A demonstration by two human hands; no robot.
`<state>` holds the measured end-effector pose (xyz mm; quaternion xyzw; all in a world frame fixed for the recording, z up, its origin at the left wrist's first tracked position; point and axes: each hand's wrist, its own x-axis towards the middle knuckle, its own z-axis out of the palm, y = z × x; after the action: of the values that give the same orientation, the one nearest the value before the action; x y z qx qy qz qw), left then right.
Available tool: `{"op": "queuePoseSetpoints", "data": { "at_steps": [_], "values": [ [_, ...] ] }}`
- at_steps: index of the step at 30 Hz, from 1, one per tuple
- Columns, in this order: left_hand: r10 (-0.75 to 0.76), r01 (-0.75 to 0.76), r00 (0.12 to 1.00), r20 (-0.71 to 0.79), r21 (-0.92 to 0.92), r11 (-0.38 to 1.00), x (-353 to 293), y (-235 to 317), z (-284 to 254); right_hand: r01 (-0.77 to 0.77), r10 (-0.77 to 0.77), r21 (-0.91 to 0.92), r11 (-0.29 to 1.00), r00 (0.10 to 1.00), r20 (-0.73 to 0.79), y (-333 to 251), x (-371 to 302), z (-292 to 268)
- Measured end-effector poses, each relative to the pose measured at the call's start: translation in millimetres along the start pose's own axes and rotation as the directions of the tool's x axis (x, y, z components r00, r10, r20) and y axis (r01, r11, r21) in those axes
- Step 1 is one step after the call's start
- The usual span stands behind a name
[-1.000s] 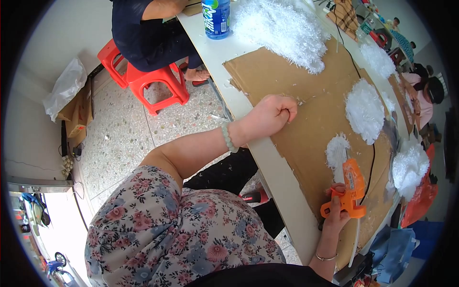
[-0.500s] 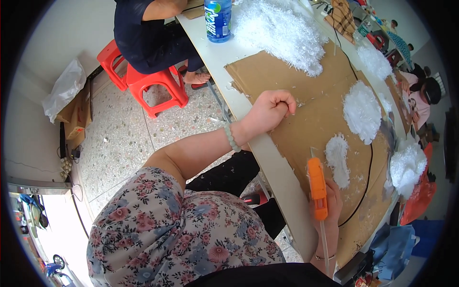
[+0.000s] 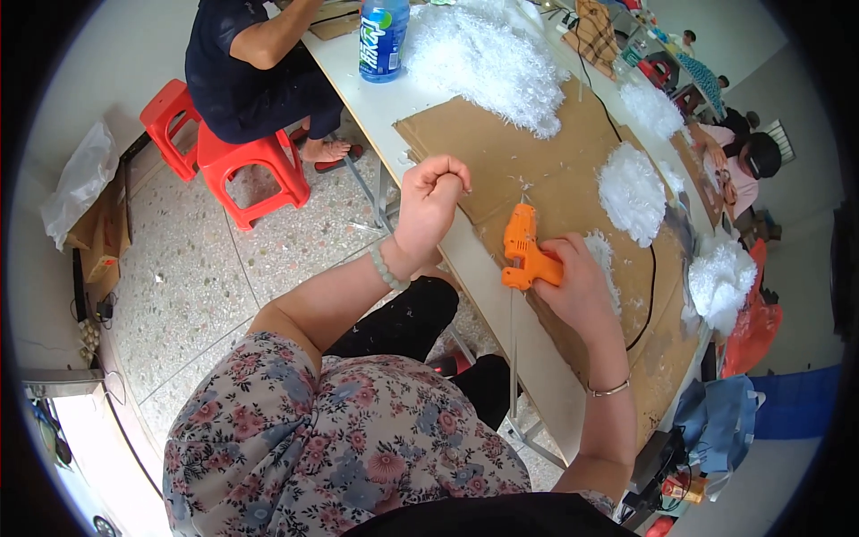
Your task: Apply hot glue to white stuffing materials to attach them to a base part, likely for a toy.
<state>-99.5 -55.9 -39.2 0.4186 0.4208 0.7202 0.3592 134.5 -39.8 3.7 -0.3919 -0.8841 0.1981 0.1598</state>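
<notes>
My right hand (image 3: 582, 288) grips an orange hot glue gun (image 3: 520, 237) by its handle, nozzle pointing away from me. A long clear glue stick (image 3: 514, 349) sticks out of its back toward me. Over the near edge of the table, my left hand (image 3: 428, 208) is closed, with fingers curled in; whatever it may hold is hidden. Under both hands lies a brown cardboard sheet (image 3: 483, 148) with white scraps on it. Partly behind my right hand is a small piece of white shredded fringe (image 3: 601, 255), and a larger white tuft (image 3: 632, 195) sits farther off.
A big pile of white shreds (image 3: 488, 67) and a blue bottle (image 3: 383, 45) stand at the far left of the table. A black cord (image 3: 651, 304) crosses the cardboard. A person (image 3: 259, 72) sits on red stools (image 3: 255, 170); another person (image 3: 729, 170) works across the table.
My right hand has brought the glue gun leftward and away from me, nearer my left hand. My closed left hand has shifted left and slightly toward me. The whole view has shifted a little.
</notes>
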Motion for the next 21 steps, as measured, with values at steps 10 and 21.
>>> {"op": "queuePoseSetpoints", "data": {
  "at_steps": [10,21],
  "values": [
    [0.08,-0.131,0.955,0.286,0.163,0.978,-23,37,-9,0.006,-0.005,-0.051,0.999,1.0,0.014,0,3,-12],
    [0.337,-0.473,0.774,0.535,0.136,0.871,-39,79,24,0.37,-0.319,0.17,0.914,0.91,-0.264,-79,-11,-24]
  ]
}}
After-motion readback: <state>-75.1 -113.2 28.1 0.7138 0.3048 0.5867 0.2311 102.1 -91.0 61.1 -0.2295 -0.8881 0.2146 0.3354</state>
